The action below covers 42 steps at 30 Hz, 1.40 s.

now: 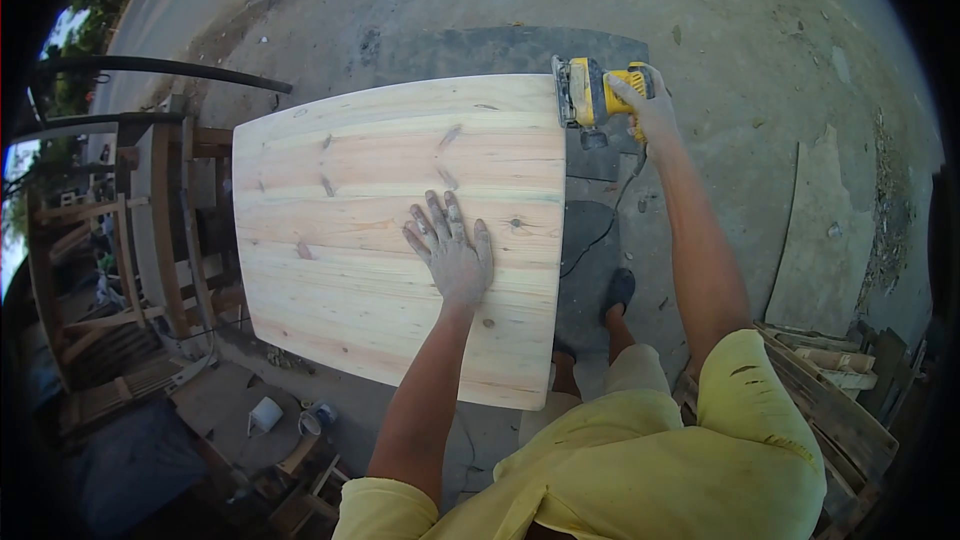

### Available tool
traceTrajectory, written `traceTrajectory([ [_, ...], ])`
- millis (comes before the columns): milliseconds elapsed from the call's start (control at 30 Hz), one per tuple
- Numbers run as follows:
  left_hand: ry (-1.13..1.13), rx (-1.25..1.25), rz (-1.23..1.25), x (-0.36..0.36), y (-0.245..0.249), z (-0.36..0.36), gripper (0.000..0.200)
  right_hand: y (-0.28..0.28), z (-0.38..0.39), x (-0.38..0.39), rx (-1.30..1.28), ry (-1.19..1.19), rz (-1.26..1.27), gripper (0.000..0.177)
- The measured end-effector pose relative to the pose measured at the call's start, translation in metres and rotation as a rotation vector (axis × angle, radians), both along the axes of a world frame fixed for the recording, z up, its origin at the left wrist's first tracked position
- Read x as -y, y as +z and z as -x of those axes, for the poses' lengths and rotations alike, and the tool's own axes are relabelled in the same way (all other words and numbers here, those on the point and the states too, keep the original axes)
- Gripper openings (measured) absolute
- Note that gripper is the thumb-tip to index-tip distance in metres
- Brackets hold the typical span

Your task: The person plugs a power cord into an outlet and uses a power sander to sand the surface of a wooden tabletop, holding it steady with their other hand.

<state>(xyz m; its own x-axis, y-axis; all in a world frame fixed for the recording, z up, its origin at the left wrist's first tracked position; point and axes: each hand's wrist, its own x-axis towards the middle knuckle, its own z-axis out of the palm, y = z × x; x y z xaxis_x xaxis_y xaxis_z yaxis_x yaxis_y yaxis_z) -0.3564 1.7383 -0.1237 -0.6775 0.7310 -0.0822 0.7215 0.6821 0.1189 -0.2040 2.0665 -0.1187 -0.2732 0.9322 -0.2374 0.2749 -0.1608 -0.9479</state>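
A pale wooden panel [380, 230] with knots and grain stripes lies broadly in front of me. My left hand [458, 258], dusty, rests flat on its right half with the fingers spread. At the panel's far right corner, my right hand [650, 105] is wrapped round the yellow and black body of a power sander [590, 92]. The sander's flat base is turned on edge against the panel's right edge. A dark cord [610, 223] hangs from the tool toward the ground.
Wooden frames [155, 230] stand at the left, with a black bar [190, 67] above them. A white bucket [265, 415] sits at the lower left. Stacked boards [835, 420] lie at the lower right, near a flat sheet [822, 230] on the concrete.
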Motion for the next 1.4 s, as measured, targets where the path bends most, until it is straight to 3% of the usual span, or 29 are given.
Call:
traceTrajectory([
  [67,-0.011,-0.018,0.037,-0.001,0.002,-0.001,0.070,-0.026,-0.007,-0.015,-0.345,0.012,0.442,0.053],
  [133,-0.019,-0.034,0.035,0.003,-0.001,-0.002,0.070,-0.059,-0.026,-0.002,-0.456,0.040,0.596,0.052],
  [200,-0.018,-0.053,0.024,-0.003,-0.003,0.001,0.070,-0.059,-0.028,0.009,-0.565,0.082,0.744,0.052],
  [267,-0.019,-0.041,0.029,0.000,-0.001,0.000,0.070,-0.049,-0.026,0.029,-0.395,-0.028,0.461,0.054],
  [300,-0.016,-0.040,0.035,0.001,-0.001,0.000,0.070,-0.043,-0.025,0.025,-0.394,-0.027,0.468,0.054],
  [367,-0.018,-0.035,0.031,0.001,-0.001,-0.001,0.070,-0.029,-0.019,0.006,-0.134,0.086,0.114,0.059],
  [400,-0.015,-0.035,0.029,-0.001,-0.001,0.000,0.070,-0.022,-0.013,-0.006,-0.134,0.089,0.112,0.059],
  [467,-0.017,-0.034,0.023,0.000,0.001,-0.001,0.070,-0.008,-0.006,-0.021,0.012,0.322,-0.542,0.063],
  [500,-0.020,-0.033,0.021,0.000,0.002,-0.001,0.070,0.013,-0.007,-0.017,0.014,0.320,-0.544,0.063],
  [567,-0.005,-0.018,0.035,0.000,0.001,-0.001,0.071,0.062,-0.008,0.008,0.335,0.598,-0.681,0.068],
  [700,-0.001,0.000,-0.005,0.001,0.002,-0.001,0.071,0.079,-0.031,0.040,0.526,0.880,-0.727,0.069],
  [967,-0.001,-0.002,0.015,-0.001,0.003,0.000,0.072,0.097,0.033,-0.012,0.641,0.810,-0.768,0.072],
  [1167,0.005,0.002,0.036,0.000,0.002,0.001,0.072,0.122,0.021,0.052,0.712,1.251,-0.797,0.072],
  [1300,0.036,0.022,0.037,0.000,0.001,-0.002,0.072,0.103,-0.014,0.036,0.638,1.122,-0.777,0.073],
  [1400,0.022,0.008,0.018,0.003,0.002,0.002,0.071,0.087,0.006,-0.002,0.623,0.796,-0.747,0.073],
])
